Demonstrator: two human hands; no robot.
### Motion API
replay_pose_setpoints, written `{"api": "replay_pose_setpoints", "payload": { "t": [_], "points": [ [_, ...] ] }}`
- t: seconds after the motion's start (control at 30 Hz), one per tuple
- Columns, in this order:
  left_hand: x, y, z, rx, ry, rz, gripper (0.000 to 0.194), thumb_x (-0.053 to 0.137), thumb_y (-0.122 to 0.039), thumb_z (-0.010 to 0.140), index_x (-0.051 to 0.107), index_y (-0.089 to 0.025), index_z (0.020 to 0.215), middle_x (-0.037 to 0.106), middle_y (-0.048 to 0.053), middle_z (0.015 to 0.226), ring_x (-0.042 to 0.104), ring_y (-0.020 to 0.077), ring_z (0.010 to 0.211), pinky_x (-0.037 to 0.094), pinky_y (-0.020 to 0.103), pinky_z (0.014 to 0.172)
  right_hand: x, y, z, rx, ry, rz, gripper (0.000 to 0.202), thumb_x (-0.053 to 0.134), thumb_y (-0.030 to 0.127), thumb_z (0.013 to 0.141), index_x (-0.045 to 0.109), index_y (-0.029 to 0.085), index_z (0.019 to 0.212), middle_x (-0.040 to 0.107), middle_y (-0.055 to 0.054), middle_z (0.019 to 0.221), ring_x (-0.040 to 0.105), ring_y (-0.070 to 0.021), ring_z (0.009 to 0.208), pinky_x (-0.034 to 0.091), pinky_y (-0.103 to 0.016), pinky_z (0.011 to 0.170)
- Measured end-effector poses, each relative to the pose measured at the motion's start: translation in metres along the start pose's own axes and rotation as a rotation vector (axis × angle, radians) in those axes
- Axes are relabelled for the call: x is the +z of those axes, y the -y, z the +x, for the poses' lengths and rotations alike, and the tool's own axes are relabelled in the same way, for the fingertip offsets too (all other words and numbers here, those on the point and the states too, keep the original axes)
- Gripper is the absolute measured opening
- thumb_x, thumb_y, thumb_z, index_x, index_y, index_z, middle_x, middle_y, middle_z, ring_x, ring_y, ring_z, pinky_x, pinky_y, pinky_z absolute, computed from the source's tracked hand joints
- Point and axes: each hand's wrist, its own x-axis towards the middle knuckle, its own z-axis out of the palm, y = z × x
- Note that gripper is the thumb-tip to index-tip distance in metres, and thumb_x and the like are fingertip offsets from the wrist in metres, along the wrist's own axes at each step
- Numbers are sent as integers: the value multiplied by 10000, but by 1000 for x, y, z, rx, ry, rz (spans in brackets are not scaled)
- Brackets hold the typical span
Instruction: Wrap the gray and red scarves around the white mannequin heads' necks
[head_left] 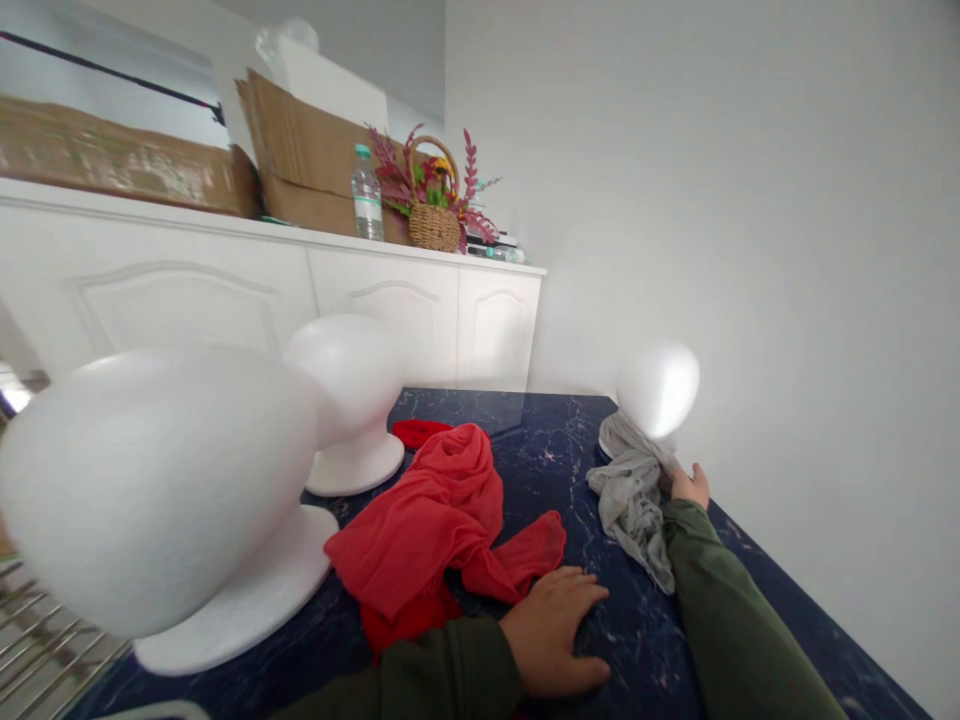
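My left hand [556, 630] lies palm down on the dark blue marbled table, fingers stretched and apart, beside the end of a red scarf [442, 510]. The scarf sits in a loose crumpled heap. At the right, my right hand [688, 487] grips a grey scarf [634, 495] close to the neck of a white foam mannequin head [658, 388]. Part of that scarf wraps the head's base, and the rest trails forward over the table. Some of my right fingers are hidden by the cloth.
Two more white mannequin heads, a near one [165, 480] and a farther one [349, 380], stand on the left. A metal wire rack [52, 640] is at lower left. Behind, a white cabinet [382, 285] carries cardboard boxes, a water bottle [367, 195] and a flower basket [433, 228].
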Motion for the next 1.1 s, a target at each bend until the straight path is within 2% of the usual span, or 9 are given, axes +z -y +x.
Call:
{"api": "replay_pose_setpoints", "payload": {
  "t": [0.17, 0.3, 0.4, 0.53, 0.63, 0.7, 0.8, 0.9, 1.1],
  "points": [
    [0, -2, 2, 30, -65, 3, 585, 583, -367, 664, 433, -178, 1196, 459, 89, 1246, 357, 227, 1185, 261, 370, 1003, -26, 15, -50, -125, -155, -23, 584, 458, 335, 673, 443, 2, 1153, 424, -208, 1183, 339, -294, 1146, 228, -411, 990],
    [-5, -13, 5, 1, -140, 65, 320, 484, -253, 745, 534, -157, 1046, 591, 47, 1041, 522, 134, 978, 384, 232, 877, -40, 41, -104, -567, -171, 19, 470, 449, 368, 724, 502, 57, 1073, 471, -184, 1111, 383, -280, 1089, 290, -445, 943],
    [-30, -27, 3, -58, -151, 266, 201, 420, -213, 768, 582, -179, 883, 630, 17, 873, 563, 121, 840, 416, 219, 784, -45, 66, -155, -864, 135, 58, 414, 399, 342, 786, 483, 97, 1109, 474, -154, 1129, 396, -248, 1090, 321, -427, 927],
    [-93, -30, -20, -156, -167, 423, 225, 496, -350, 710, 581, -159, 793, 621, 77, 796, 574, 216, 781, 430, 339, 727, -47, 93, -219, -1023, 604, -66, 508, 497, 416, 731, 461, 148, 1161, 426, -135, 1215, 304, -287, 1172, 248, -488, 945],
    [-135, -15, -49, -452, -137, 678, 430, 650, -430, 536, 579, -146, 851, 615, 134, 892, 565, 301, 848, 425, 420, 734, -50, 108, -247, -959, 811, -156, 317, 564, 371, 681, 569, 170, 926, 540, -103, 1024, 445, -266, 1006, 292, -458, 883],
    [-149, -2, -68, -598, -146, 760, 455, 688, -379, 497, 582, -118, 854, 605, 183, 917, 552, 357, 873, 412, 480, 722, -54, 115, -255, -875, 872, -95, 141, 533, 299, 695, 553, 161, 711, 555, -58, 783, 492, -201, 795, 350, -369, 781],
    [-155, 12, -87, -713, -150, 792, 205, 608, -248, 616, 591, -107, 763, 627, 180, 834, 578, 337, 829, 424, 458, 692, -58, 120, -262, -469, 936, 251, 210, 542, 345, 671, 478, 170, 574, 441, 8, 555, 403, -132, 567, 344, -281, 609],
    [-160, 13, -95, -713, -206, 802, 167, 420, -180, 762, 573, -116, 780, 632, 153, 839, 591, 265, 823, 428, 389, 706, -61, 121, -271, -86, 996, 528, 326, 511, 493, 656, 433, 189, 566, 404, 31, 487, 362, -115, 474, 325, -255, 504],
    [-171, -20, -88, -540, -514, 695, 307, 215, -274, 865, 481, -128, 913, 599, 103, 841, 572, 211, 813, 424, 335, 720, -78, 122, -286, 205, 1156, 844, 341, 490, 529, 674, 549, 198, 729, 600, -45, 723, 547, -176, 629, 437, -323, 621]
  ]
}}
